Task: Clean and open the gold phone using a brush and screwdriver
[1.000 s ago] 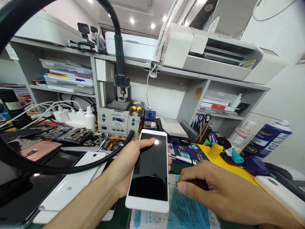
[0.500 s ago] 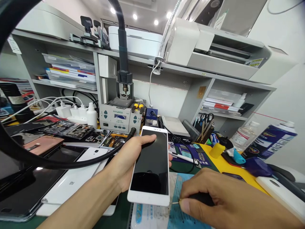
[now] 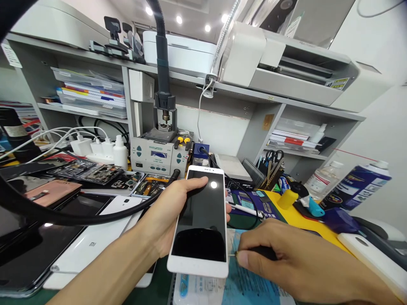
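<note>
A white smartphone with a dark, glossy screen lies in my left hand. The thumb rests on the top of the glass, and the fingertips curl round the far edge. A round lamp reflection shows near the top of the screen. My right hand is closed round a tool with a black handle and a thin metal tip. That tip points left at the phone's lower right edge; whether it touches cannot be made out. The fingers hide most of the tool. Under both hands lies a blue and white printed packet.
Several other phones lie at left, among them a white one and a pink one. A black hose loops over them. Behind stand a hot-air station and shelves. A spray can and bottle stand at right.
The phone has tilted slightly, and a lamp reflection now shows on its screen. My right hand has shifted a little up and left, bringing the tool's tip level with the phone's lower edge area.
</note>
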{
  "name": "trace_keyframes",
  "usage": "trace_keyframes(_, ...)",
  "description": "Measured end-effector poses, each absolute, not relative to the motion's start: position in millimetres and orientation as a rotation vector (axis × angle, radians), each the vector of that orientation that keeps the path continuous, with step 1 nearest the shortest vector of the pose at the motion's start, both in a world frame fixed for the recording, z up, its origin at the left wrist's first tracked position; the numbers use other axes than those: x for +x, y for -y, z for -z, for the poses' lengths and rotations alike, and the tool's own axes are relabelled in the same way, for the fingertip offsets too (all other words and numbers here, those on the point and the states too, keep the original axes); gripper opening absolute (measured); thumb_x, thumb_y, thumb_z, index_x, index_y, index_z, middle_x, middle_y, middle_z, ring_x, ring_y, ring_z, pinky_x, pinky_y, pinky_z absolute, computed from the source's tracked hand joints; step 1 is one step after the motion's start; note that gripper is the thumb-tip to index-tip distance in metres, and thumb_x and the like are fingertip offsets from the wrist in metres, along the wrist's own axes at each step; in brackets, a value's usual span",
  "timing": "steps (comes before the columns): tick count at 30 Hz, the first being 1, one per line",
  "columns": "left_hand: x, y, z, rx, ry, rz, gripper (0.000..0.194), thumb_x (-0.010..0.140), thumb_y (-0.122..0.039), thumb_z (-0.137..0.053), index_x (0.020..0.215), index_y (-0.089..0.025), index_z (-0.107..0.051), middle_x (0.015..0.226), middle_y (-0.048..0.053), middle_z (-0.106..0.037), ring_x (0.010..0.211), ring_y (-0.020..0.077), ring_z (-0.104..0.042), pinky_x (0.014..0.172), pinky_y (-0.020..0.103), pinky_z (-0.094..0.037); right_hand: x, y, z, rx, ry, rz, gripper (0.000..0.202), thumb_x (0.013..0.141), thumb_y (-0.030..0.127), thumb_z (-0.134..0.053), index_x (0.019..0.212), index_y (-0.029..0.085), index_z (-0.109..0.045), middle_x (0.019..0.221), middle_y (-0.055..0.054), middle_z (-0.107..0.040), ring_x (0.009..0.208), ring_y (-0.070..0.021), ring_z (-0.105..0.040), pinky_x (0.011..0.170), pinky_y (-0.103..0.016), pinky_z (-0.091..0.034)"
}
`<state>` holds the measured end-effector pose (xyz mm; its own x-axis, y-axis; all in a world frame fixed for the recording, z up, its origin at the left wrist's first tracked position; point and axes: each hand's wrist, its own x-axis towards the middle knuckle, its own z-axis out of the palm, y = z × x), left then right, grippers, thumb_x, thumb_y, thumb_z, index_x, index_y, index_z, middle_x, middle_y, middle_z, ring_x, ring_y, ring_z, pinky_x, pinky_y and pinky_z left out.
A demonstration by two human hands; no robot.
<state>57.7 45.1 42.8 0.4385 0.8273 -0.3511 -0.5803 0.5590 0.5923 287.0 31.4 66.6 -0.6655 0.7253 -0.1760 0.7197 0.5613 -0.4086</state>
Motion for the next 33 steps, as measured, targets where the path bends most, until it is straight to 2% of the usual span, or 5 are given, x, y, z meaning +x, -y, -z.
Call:
trace_keyframes(6, 59.1, -44.0, -44.2, 0.452, -0.67, -0.955, 0.032, 0.091, -0.032, -0.057, 0.091, -0.005, -0.073, 0.085, 0.019, -0.075, 0.066, 0.0225, -0.072, 0.06, 0.029, -0.059, 291.4, -24.7, -67.8, -1.256, 2.727, -0.767, 0.041, 0.098, 0.054, -0.05, 0.095, 0.022, -0.075, 0.077, -0.003, -0.071, 0.064, -0.0155, -0.059, 0.051, -0.022, -0.039)
trace_keyframes(28, 61.5, -40.7, -45.1, 0.481, -0.716, -0.956, 0.033, 0.09, -0.034, -0.058, 0.08, -0.007, -0.074, 0.083, 0.019, -0.075, 0.065, 0.0229, -0.071, 0.058, 0.029, -0.059, 286.1, -32.3, -68.9, -1.307, 2.817, -0.845, 0.046, 0.102, 0.053, -0.043, 0.084, 0.02, -0.069, 0.08, -0.002, -0.067, 0.076, -0.016, -0.059, 0.064, -0.023, -0.041)
trace_keyframes(33, 63.8, -39.6, -46.5, 0.479, -0.777, -0.968, 0.032, 0.089, -0.035, -0.059, 0.085, -0.006, -0.074, 0.083, 0.02, -0.075, 0.064, 0.0233, -0.07, 0.055, 0.03, -0.058, 287.3, -35.6, -67.6, -1.331, 2.782, -0.884, 0.043, 0.102, 0.051, -0.044, 0.085, 0.02, -0.068, 0.082, -0.001, -0.066, 0.078, -0.0163, -0.058, 0.066, -0.023, -0.041)
